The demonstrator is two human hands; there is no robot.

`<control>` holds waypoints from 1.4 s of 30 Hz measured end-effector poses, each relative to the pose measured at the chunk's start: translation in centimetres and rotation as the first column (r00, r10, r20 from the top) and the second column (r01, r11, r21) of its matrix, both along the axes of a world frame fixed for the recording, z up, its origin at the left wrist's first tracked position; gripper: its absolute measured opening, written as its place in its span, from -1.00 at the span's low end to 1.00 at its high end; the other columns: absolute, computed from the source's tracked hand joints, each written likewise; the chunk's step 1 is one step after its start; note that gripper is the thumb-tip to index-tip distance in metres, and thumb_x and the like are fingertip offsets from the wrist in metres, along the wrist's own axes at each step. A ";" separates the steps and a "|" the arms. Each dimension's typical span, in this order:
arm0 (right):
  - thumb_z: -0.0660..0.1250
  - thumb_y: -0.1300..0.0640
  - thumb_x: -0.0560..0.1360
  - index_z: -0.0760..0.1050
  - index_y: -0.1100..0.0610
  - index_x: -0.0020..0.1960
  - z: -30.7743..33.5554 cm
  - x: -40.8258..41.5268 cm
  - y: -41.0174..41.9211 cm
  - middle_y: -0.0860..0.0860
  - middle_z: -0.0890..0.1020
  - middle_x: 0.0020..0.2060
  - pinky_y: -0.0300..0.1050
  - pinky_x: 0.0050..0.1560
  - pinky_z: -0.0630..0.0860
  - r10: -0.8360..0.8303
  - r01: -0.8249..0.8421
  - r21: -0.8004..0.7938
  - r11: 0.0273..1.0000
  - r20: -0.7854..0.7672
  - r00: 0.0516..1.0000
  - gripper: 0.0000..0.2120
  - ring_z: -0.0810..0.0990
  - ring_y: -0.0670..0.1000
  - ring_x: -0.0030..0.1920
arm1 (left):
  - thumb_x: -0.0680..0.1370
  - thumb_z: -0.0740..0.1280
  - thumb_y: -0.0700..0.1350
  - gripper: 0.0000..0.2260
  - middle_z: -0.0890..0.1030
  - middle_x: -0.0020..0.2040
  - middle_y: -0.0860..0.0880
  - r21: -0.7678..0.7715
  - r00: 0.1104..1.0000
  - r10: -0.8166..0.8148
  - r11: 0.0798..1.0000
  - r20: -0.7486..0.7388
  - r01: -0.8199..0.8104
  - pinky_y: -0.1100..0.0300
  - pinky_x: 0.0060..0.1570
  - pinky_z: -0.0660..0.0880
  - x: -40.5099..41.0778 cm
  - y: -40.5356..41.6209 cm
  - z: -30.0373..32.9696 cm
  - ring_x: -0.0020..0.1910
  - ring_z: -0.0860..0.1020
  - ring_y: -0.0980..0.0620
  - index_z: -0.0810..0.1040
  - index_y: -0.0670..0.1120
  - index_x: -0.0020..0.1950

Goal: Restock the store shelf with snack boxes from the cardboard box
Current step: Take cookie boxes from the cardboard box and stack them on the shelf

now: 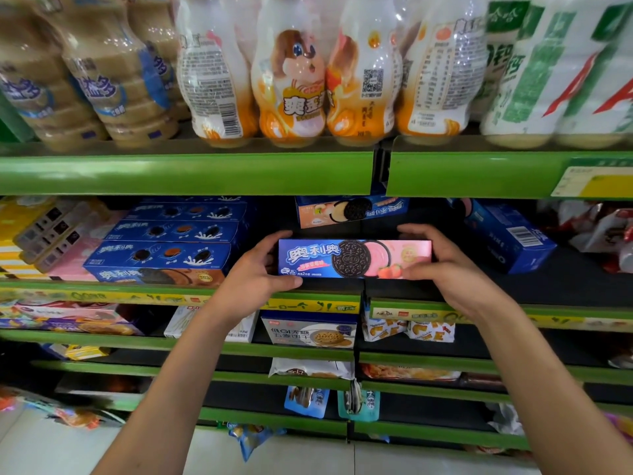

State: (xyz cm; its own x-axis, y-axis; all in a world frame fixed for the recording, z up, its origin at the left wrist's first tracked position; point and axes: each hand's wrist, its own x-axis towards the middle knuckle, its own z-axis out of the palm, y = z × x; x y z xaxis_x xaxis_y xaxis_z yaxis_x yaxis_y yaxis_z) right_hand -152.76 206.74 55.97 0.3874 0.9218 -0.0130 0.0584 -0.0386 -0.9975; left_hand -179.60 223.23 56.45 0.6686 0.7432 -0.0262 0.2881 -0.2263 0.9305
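A long blue and pink cookie box [354, 258] with a dark sandwich cookie printed on it lies flat at the front of the second green shelf [479, 305]. My left hand [262, 265] grips its left end and my right hand [442, 265] grips its right end. Behind it, further back on the same shelf, sits another cookie box [349, 210] with peach colours. The cardboard box is out of view.
A stack of blue cookie boxes [164, 245] fills the shelf to the left, and an angled blue box [507, 234] lies to the right. Wrapped drink bottles [294, 73] stand on the shelf above. Lower shelves hold snack boxes and bags.
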 end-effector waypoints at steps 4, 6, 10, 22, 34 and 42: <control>0.49 0.37 0.19 0.51 -0.09 0.20 0.1 -0.1 0.2 0.03 0.63 0.11 -0.20 0.06 0.50 -0.019 0.019 -0.007 1.000 -0.046 0.999 -0.34 0.64 -0.05 0.05 | 0.42 0.52 -0.24 -0.35 0.66 0.01 0.20 -0.017 1.000 -0.001 1.000 0.001 0.001 0.17 0.08 0.53 0.0 0.1 0.0 0.07 0.60 0.20 0.40 0.46 0.18; 0.49 0.36 0.14 0.47 -0.03 0.25 0.1 0.0 0.3 0.01 0.61 0.13 -0.17 0.09 0.51 -0.052 0.051 -0.016 0.999 -0.082 0.995 -0.28 0.63 -0.03 0.08 | 0.44 0.50 -0.20 -0.39 0.66 0.02 0.20 -0.032 1.000 0.005 0.999 0.004 -0.005 0.19 0.10 0.50 0.0 0.1 0.1 0.08 0.59 0.22 0.41 0.46 0.20; 0.45 0.54 0.25 0.40 0.06 0.34 -0.2 0.3 0.2 0.00 0.69 0.01 -0.16 0.04 0.53 -0.064 0.058 -0.064 0.996 -0.094 0.994 -0.24 0.66 0.00 0.05 | 0.46 0.48 -0.20 -0.36 0.63 0.14 0.08 -0.077 0.999 0.052 0.996 -0.003 -0.052 0.09 0.23 0.44 -0.1 0.1 0.1 0.23 0.53 0.09 0.36 0.21 0.44; 0.51 0.43 0.29 0.50 -0.22 0.11 -0.8 0.4 -0.3 -0.09 0.69 -0.02 -0.01 0.13 0.52 -0.048 0.053 -0.030 0.998 0.158 0.986 -0.36 0.65 -0.06 0.00 | 0.36 0.48 -0.42 -0.43 0.63 -0.03 0.06 0.044 0.999 0.016 0.999 0.047 -0.018 0.21 -0.05 0.52 -0.3 0.1 -0.1 -0.05 0.58 0.14 0.50 0.20 0.10; 0.47 0.54 0.28 0.47 -0.17 0.05 -0.5 0.3 -0.4 -0.06 0.68 -0.09 -0.05 0.01 0.54 0.010 -0.003 -0.057 0.998 0.117 0.993 -0.34 0.63 -0.06 -0.08 | 0.39 0.49 -0.38 -0.43 0.62 0.00 0.14 0.061 0.999 0.047 0.997 0.007 -0.047 0.00 0.05 0.53 -0.2 -0.3 0.2 -0.02 0.59 0.14 0.47 0.22 0.14; 0.45 0.56 0.29 0.47 -0.17 0.03 -0.4 0.2 -0.5 -0.07 0.67 -0.11 -0.16 -0.08 0.54 0.012 -0.008 -0.038 0.999 0.091 0.996 -0.34 0.62 -0.09 -0.12 | 0.39 0.49 -0.37 -0.43 0.61 -0.01 0.17 0.064 0.999 0.045 0.997 -0.004 -0.044 0.06 0.05 0.52 -0.2 -0.4 0.3 0.00 0.58 0.17 0.46 0.24 0.12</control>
